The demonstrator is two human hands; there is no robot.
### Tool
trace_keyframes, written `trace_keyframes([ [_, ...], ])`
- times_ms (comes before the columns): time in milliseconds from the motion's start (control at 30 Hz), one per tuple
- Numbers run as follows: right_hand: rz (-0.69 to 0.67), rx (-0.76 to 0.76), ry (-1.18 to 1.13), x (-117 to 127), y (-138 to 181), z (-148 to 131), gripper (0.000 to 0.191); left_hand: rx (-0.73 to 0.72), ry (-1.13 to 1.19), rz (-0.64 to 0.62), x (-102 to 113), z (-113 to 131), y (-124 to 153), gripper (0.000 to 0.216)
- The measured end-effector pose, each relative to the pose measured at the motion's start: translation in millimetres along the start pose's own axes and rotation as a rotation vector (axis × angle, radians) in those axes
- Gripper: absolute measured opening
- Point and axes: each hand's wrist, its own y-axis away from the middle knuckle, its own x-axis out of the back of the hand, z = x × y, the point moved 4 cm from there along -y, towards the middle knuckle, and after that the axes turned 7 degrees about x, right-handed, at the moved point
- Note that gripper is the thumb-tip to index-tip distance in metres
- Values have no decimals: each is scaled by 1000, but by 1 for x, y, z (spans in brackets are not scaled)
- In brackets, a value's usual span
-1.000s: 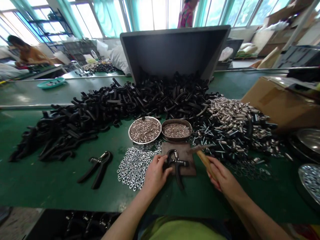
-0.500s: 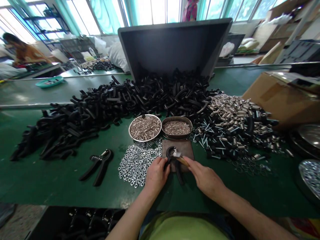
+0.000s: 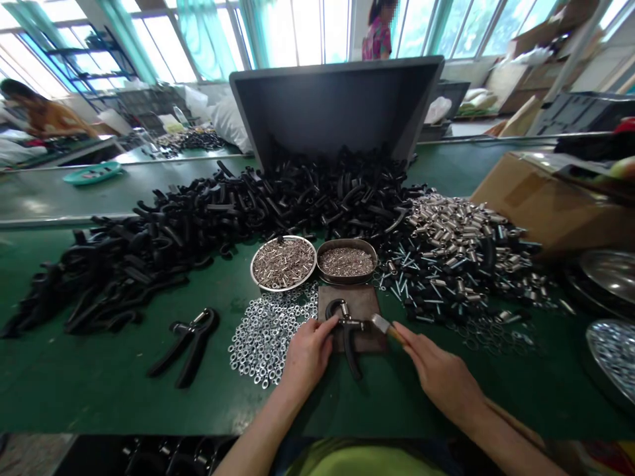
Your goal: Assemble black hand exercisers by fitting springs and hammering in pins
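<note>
A black hand gripper [image 3: 347,330] lies on a small brown block [image 3: 370,301] at the table's near middle. My left hand [image 3: 305,357] pinches its left side and steadies it. My right hand [image 3: 439,380] grips a wooden-handled hammer [image 3: 385,325], whose metal head sits just right of the hand gripper's spring end. A finished hand gripper [image 3: 186,344] lies to the left on the green table [image 3: 99,377].
Loose nuts [image 3: 265,330] are spread left of the block. Two metal dishes [image 3: 284,263] [image 3: 347,261] of small parts stand behind it. Black handles [image 3: 208,218] spill from a grey bin [image 3: 337,106]; springs and bolts [image 3: 456,254] lie right. A cardboard box [image 3: 550,201] stands far right. People work at the back.
The hammer was raised, came down onto the hand gripper's spring end, and now sits a little to its right. My left hand kept holding the hand gripper on the block.
</note>
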Motion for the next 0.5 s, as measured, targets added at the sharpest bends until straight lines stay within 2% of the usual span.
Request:
trace_keyframes([
  [67, 95, 5, 146, -1, 20, 17, 40, 98, 238, -36, 3, -2, -2, 37],
  [133, 136, 9, 248, -2, 32, 30, 38, 292, 616, -113, 1, -3, -2, 38],
  [233, 134, 25, 221, 2, 23, 36, 35, 626, 1168, -227, -13, 5, 6, 45],
  [300, 132, 48, 113, 11, -4, 31, 32, 796, 1376, -244, -22, 15, 14, 44],
  [367, 89, 65, 11, 20, -46, 23, 28, 893, 1479, -235, -31, 24, 21, 43],
  [433, -20, 42, -19, 25, -93, 17, 27, 916, 1533, -217, -41, 29, 26, 43],
  [467, -116, 19, 7, 23, -116, 15, 29, 903, 1556, -212, -47, 29, 28, 45],
  [500, -152, 16, 27, 23, -139, 14, 29, 878, 1576, -209, -52, 28, 30, 46],
])
